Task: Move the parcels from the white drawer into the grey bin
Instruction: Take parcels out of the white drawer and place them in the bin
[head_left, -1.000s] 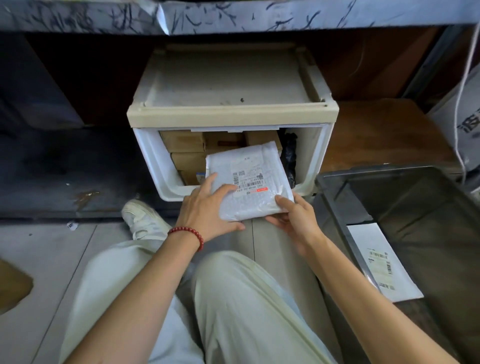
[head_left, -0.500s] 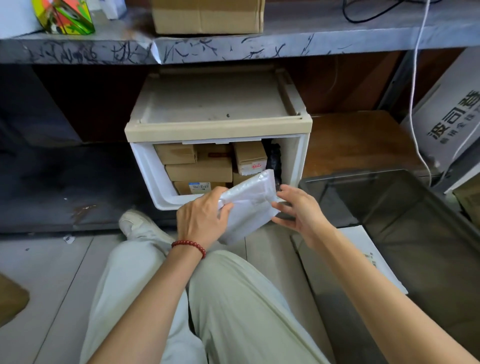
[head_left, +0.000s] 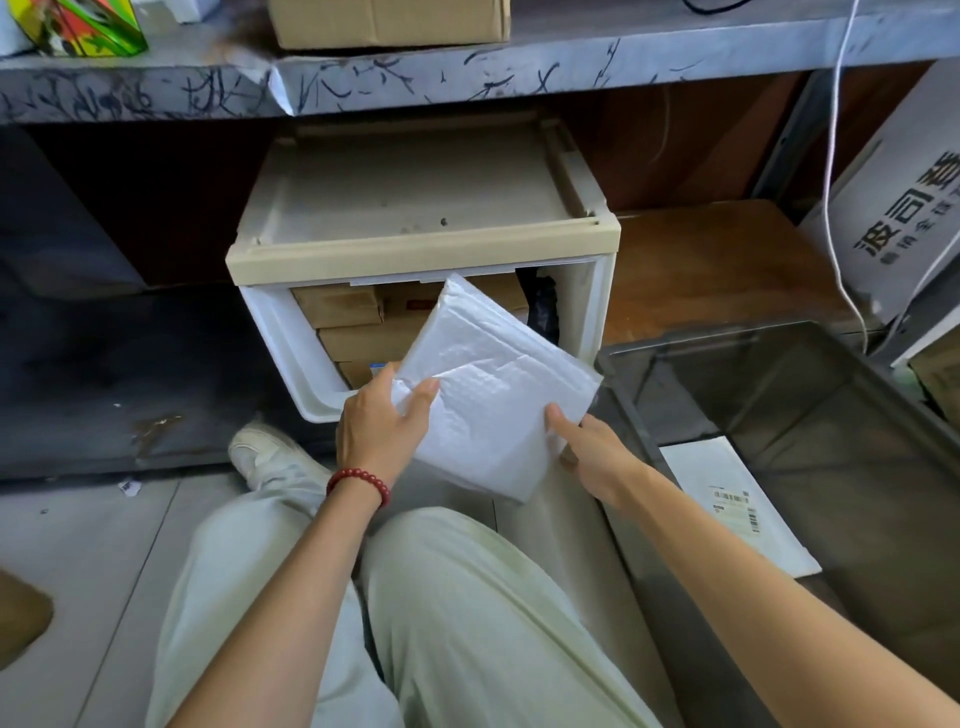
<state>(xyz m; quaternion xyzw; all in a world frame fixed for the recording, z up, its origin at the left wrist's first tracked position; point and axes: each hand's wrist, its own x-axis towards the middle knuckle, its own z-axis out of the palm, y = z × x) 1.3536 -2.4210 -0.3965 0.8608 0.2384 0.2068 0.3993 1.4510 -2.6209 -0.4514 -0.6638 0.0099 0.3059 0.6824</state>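
Turned over, the white parcel now shows a plain, bubble-textured side.

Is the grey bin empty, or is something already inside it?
Not empty: one flat white parcel with a barcode label lies on the bottom of the grey bin.

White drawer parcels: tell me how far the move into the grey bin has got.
Done: one flat white labelled parcel lies in the grey bin. In hand: the left hand and right hand both grip a white bubble mailer in front of the white drawer, not yet over the bin. Left: several cardboard boxes and a black bag sit in the drawer.
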